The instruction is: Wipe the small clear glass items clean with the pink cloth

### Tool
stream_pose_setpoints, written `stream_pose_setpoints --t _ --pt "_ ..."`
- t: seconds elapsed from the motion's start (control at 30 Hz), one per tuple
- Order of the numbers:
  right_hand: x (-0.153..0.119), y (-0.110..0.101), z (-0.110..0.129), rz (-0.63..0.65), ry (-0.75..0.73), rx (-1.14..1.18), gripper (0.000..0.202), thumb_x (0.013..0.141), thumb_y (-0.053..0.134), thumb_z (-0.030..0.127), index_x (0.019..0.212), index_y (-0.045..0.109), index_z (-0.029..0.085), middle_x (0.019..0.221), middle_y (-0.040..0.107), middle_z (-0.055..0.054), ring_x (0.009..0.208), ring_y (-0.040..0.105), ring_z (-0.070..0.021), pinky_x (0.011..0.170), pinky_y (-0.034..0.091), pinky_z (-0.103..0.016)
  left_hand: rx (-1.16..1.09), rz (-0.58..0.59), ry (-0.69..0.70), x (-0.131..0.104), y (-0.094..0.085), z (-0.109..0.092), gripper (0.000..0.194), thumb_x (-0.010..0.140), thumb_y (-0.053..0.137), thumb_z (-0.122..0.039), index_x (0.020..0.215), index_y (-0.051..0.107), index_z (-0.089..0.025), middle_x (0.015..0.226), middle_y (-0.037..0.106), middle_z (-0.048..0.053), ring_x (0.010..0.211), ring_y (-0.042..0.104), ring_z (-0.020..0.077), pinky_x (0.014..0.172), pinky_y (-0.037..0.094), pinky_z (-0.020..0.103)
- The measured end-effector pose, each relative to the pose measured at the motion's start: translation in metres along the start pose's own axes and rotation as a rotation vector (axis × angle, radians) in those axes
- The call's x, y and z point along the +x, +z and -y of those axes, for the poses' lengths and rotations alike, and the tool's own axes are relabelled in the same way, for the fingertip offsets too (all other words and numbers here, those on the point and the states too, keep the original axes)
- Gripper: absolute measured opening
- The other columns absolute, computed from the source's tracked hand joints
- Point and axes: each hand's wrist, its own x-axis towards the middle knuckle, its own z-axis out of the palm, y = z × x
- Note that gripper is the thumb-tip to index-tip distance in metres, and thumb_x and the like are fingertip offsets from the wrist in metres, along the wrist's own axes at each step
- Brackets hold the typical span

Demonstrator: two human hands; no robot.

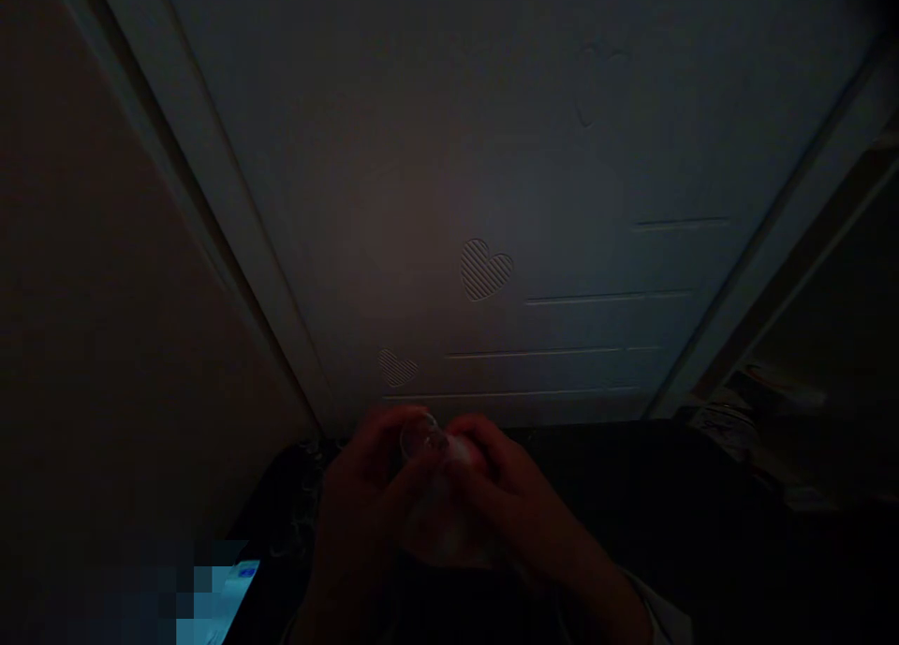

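Observation:
The light is very dim, so details are faint. My left hand [365, 486] is closed around one side of what look like eyeglasses [414, 436], with a round, thin-rimmed clear lens showing between thumb and fingers. Close against it, my right hand [498, 481] pinches a pale, soft cloth [449, 523] at the other side of the eyeglasses. The cloth hangs below between both hands. Fingers and cloth hide the far part of the eyeglasses.
Ahead stands a pale door [421, 186] with engraved hearts and lines, inside a frame. A brown surface [105, 299] rises on the left. A lit screen [228, 598] shows at the lower left, and dim clutter [773, 392] lies at the right.

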Motion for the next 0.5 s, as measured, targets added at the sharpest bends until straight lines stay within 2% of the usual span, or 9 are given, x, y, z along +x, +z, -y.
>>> stream_pose_setpoints --t 0.1,0.27,0.37,0.5 --pt "0.001 0.0 -0.001 -0.022 0.016 0.025 0.015 0.09 0.063 0.035 0.098 0.063 0.022 0.079 0.059 0.002 0.069 0.057 -0.0147 0.06 0.045 -0.023 -0.014 0.026 0.039 -0.002 -0.003 -0.002 0.016 0.071 0.079 -0.021 0.085 0.077 -0.028 0.082 0.072 -0.003 0.078 0.068 0.0162 0.073 0.054 0.025" --pt "0.002 -0.001 -0.001 -0.063 -0.005 -0.009 0.012 0.086 0.064 0.029 0.095 0.064 0.021 0.078 0.06 0.002 0.069 0.056 -0.0145 0.06 0.046 -0.023 -0.079 0.068 0.019 -0.001 -0.004 0.003 0.017 0.074 0.078 -0.019 0.087 0.078 -0.03 0.083 0.072 -0.004 0.081 0.067 0.0152 0.075 0.053 0.023" --pt "0.005 0.001 -0.004 -0.095 -0.05 -0.018 0.011 0.084 0.063 0.028 0.092 0.062 0.021 0.077 0.06 0.002 0.068 0.056 -0.0143 0.061 0.045 -0.024 -0.12 0.057 0.026 0.001 -0.004 0.007 0.022 0.071 0.079 -0.016 0.086 0.079 -0.032 0.084 0.073 -0.005 0.082 0.068 0.0141 0.074 0.052 0.021" --pt "0.007 0.002 -0.008 -0.136 -0.032 -0.003 0.011 0.082 0.064 0.028 0.089 0.061 0.021 0.074 0.058 0.003 0.063 0.053 -0.013 0.056 0.043 -0.022 -0.122 0.085 0.042 0.002 -0.004 0.01 0.025 0.067 0.082 -0.015 0.083 0.079 -0.033 0.08 0.074 -0.007 0.08 0.067 0.013 0.073 0.05 0.019"
